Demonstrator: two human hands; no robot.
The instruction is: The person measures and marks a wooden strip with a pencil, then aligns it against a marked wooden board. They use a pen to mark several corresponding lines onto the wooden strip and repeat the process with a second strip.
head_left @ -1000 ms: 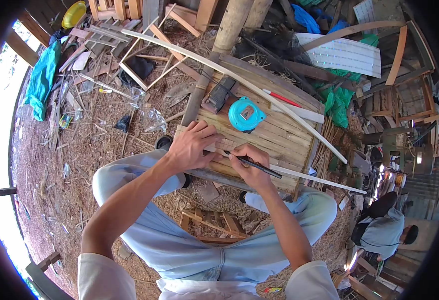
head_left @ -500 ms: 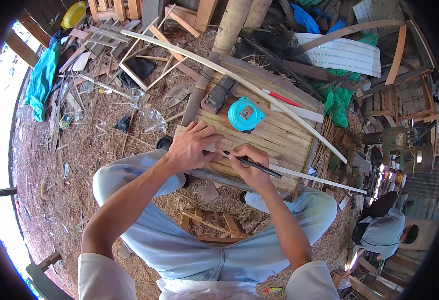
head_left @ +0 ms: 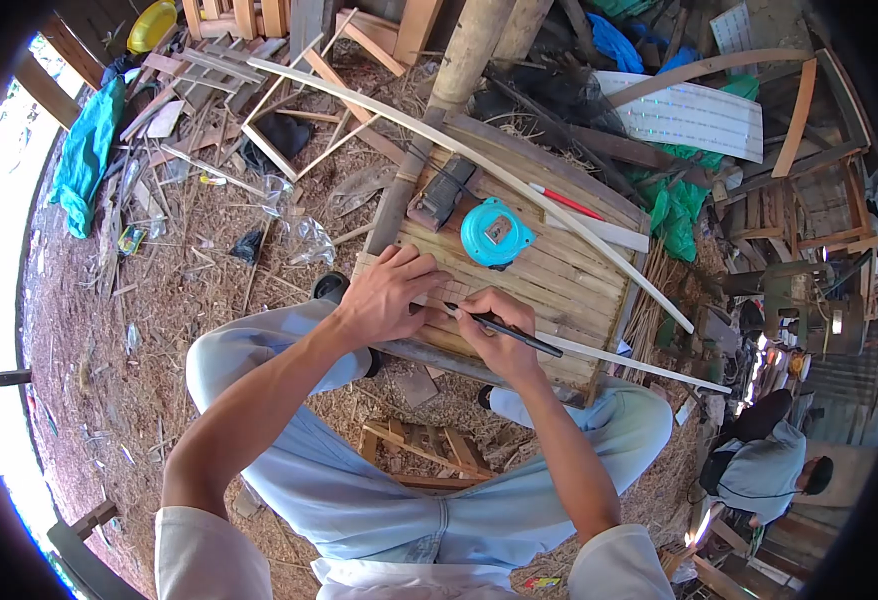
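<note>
My right hand [head_left: 502, 330] is closed around a black pen [head_left: 524, 337], its tip at a small wooden piece with lines on it [head_left: 446, 292]. Beside it, my left hand [head_left: 391, 295] presses down on this piece near the edge of the slatted wooden table [head_left: 559, 290], fingers bent; whether they grip it is hidden. A turquoise tape measure [head_left: 496, 232] lies above my hands, with a dark block-like tool [head_left: 443, 190] to its left. A red pencil [head_left: 566, 202] rests near a long pale strip [head_left: 409, 122] that crosses the table diagonally.
A thin white strip [head_left: 639, 366] extends past the table's right side. Wooden frames [head_left: 272, 152] and scraps lie on the shaving-covered ground at the upper left. A post [head_left: 467, 60] stands behind the table. Another person [head_left: 762, 470] sits at the lower right.
The view has shifted slightly. Both hands stay in almost the same place, with the pen tip still at the small wooden piece. The other person has leaned slightly.
</note>
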